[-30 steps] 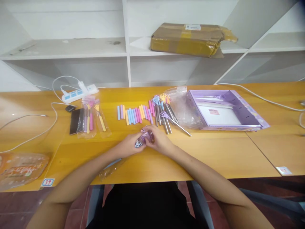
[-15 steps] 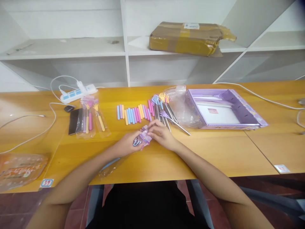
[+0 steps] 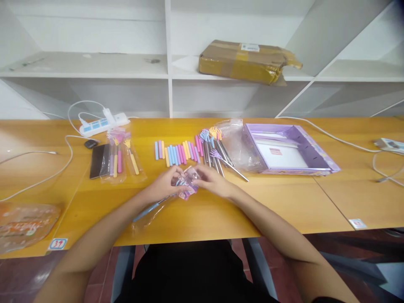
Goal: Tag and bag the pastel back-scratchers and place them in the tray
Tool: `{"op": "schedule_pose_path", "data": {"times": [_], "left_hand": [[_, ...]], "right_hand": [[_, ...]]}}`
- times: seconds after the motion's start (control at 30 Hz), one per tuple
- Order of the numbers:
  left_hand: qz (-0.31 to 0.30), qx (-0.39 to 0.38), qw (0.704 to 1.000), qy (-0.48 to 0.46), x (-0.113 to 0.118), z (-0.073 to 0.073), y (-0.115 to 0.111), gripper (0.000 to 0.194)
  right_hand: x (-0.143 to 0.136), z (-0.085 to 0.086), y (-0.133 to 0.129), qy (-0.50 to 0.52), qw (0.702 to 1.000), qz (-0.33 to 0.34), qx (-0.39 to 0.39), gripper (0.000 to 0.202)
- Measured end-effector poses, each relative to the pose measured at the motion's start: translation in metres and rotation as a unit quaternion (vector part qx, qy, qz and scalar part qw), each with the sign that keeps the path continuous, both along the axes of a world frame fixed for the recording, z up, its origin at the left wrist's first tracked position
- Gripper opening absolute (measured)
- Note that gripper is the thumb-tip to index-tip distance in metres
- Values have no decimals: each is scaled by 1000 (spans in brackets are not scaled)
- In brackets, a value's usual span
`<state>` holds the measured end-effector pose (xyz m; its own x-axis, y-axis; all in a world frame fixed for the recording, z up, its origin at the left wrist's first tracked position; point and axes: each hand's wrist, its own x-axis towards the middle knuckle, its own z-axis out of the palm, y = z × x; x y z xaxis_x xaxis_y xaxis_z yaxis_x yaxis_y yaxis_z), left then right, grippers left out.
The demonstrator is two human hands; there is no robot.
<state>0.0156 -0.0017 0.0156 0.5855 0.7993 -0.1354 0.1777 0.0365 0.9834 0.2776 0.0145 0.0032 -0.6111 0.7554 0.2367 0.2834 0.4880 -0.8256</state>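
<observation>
A clear plastic bag point(image 3: 188, 192) with a purple-printed top is held between my two hands above the table's front part. Inside it lies a back scratcher with a blue handle point(image 3: 147, 211), slanting down to the left under my left forearm; its blue hand-shaped head shows partly through the plastic. My left hand point(image 3: 164, 184) is closed on the bag's left side. On the other side, the fingers of my right hand point(image 3: 213, 181) pinch the bag's top edge. Just beyond my hands are loose coloured handles point(image 3: 176, 155) in a row and a pile of back scratchers point(image 3: 217, 147) with metal rods.
Bagged back scratchers point(image 3: 117, 158) lie on a dark flat object point(image 3: 97, 162) at left, near a power strip point(image 3: 105, 124). To the right are clear plastic bags point(image 3: 235, 147) and a purple box point(image 3: 315, 171). A taped carton point(image 3: 246, 61) sits on the shelf.
Both hands have shifted slightly left with the bag. My left fingers have risen to its top edge, and more of the blue handle shows. The camera view has turned a little.
</observation>
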Motion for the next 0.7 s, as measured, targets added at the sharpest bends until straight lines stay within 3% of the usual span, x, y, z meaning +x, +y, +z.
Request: {"op": "schedule_pose_path", "data": {"times": [0.07, 0.1, 0.17, 0.23, 0.4, 0.47, 0.57, 0.7], "left_hand": [[-45, -9, 999, 6, 2, -5, -2, 44], [-72, -18, 997, 15, 3, -8, -2, 42], [-120, -55, 991, 17, 3, -15, -1, 43], [-155, -105, 982, 2, 4, -22, 0, 47], [-175, -139, 975, 0, 8, -27, -2, 47], [-172, -138, 975, -9, 10, -26, -4, 46], [-159, -137, 977, -33, 11, -23, -7, 49], [-169, -128, 977, -22, 11, -21, -9, 49]], "right_hand": [[-4, 16, 5, 22, 999, -24, 9, 37], [-4, 25, 9, 50, 994, -88, 37, 37], [0, 43, 18, 131, 953, -257, 94, 38], [4, 57, 24, 180, 922, -332, 86, 40], [10, 68, 16, 188, 962, -189, -56, 43], [15, 68, 13, 188, 961, -198, -31, 39], [22, 73, 15, 267, 930, -251, 39, 34], [24, 92, 15, 254, 940, -222, 52, 30]]}}
